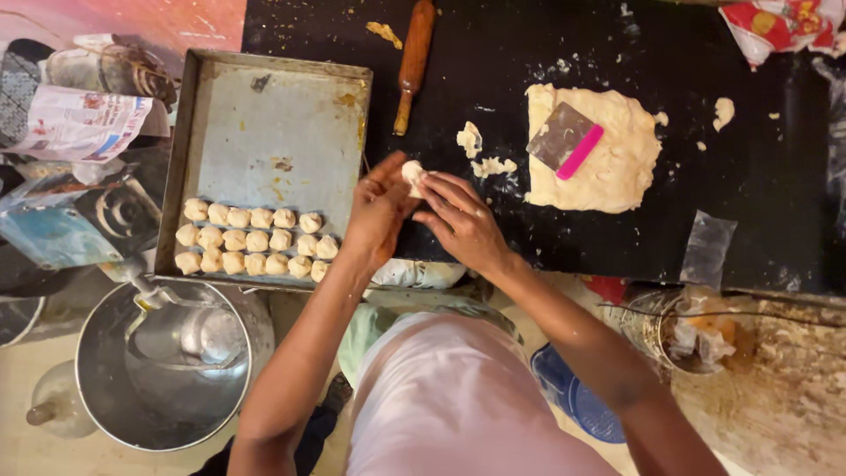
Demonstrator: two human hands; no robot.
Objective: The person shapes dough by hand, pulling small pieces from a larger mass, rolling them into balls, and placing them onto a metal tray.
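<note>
Your left hand and right hand meet, each grip pinching the small dough piece between fingertips, just right of the tray on the desk.

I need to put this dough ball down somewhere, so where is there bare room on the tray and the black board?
The metal tray is bare above the rows of dough balls. The black board is free right of the dough slab. It is crowded between the rolling pin, dough scraps and both hands.
</note>
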